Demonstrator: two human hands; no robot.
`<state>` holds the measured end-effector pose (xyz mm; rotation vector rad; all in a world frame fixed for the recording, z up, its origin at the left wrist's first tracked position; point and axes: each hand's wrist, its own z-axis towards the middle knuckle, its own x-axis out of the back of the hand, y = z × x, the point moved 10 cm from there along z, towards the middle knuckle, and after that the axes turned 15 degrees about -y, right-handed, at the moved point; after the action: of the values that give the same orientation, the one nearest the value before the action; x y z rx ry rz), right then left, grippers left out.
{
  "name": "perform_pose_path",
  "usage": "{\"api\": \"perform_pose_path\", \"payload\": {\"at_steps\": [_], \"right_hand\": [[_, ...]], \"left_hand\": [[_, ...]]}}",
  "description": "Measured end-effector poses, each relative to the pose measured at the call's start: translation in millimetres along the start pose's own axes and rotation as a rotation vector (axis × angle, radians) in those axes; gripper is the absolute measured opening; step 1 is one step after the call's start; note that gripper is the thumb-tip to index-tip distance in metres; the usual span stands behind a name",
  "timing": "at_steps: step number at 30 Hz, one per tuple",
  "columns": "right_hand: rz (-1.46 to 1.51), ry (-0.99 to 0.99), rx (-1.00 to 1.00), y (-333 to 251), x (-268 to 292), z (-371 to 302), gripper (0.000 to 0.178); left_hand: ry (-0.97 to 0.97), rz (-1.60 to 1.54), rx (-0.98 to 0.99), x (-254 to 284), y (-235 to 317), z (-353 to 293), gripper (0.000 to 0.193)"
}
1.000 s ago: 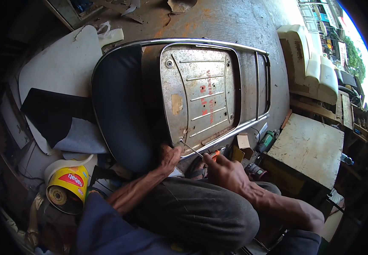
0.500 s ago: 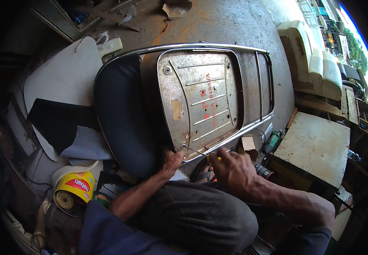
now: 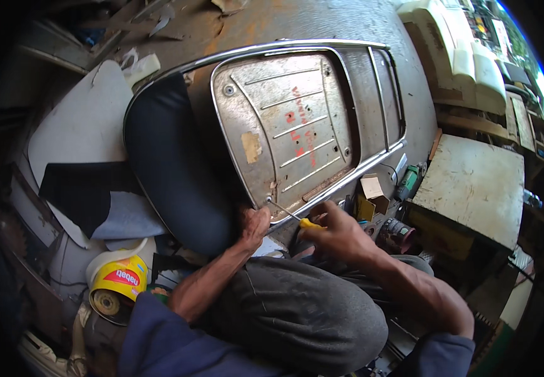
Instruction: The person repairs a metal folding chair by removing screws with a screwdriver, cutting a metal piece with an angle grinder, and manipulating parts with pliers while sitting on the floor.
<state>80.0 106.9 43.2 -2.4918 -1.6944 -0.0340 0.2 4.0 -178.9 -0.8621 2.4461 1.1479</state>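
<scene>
We look down over our knees at an upturned seat (image 3: 178, 163) lying on the workshop floor, its dented metal base plate (image 3: 284, 132) facing up inside a chrome frame (image 3: 347, 182). Our right hand (image 3: 341, 235) is closed around the yellow handle of a screwdriver (image 3: 294, 217), whose thin shaft runs up and left to the plate's near corner, where the tip meets the rim. Our left hand (image 3: 254, 225) grips the seat's near edge just beside that corner, fingers curled over the dark upholstery, steadying it. The 2 hands sit close together but do not touch.

We judge the work to be at the prying or unfastening stage along the plate's lower rim, with the plate not yet lifted anywhere we can see. The next move, by our reading, calls for a firm left-hand hold and careful leverage so the tip does not slip off the rim toward the fingers.

A yellow-labelled tin (image 3: 116, 286) stands at our left, a small cardboard box (image 3: 372, 188) and a green power tool (image 3: 408, 181) lie near the frame, and a worn bench (image 3: 473, 185) stands to the right.
</scene>
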Motion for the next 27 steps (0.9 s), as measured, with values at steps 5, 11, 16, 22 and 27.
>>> {"api": "perform_pose_path", "payload": {"at_steps": [5, 11, 16, 22, 27], "right_hand": [[-1.046, 0.141, 0.331, -46.0, -35.2, -32.4, 0.046], [-1.116, 0.056, 0.388, -44.9, -52.0, -13.8, 0.030], [-0.008, 0.086, 0.064, -6.9, -1.3, 9.4, 0.045], [0.087, 0.010, -0.034, 2.9, 13.5, -9.3, 0.062], [-1.140, 0.204, 0.355, -46.5, -22.2, -46.7, 0.048]], "left_hand": [[-0.016, -0.073, -0.010, -4.1, 8.5, 1.1, 0.029], [-0.010, -0.028, 0.000, 4.5, -2.3, -5.9, 0.026], [-0.039, -0.035, 0.027, 0.6, -8.3, -10.1, 0.024], [-0.082, -0.160, 0.002, -15.3, 3.3, -4.2, 0.022], [-0.108, -0.231, 0.015, -24.4, 9.4, -12.4, 0.022]]}}
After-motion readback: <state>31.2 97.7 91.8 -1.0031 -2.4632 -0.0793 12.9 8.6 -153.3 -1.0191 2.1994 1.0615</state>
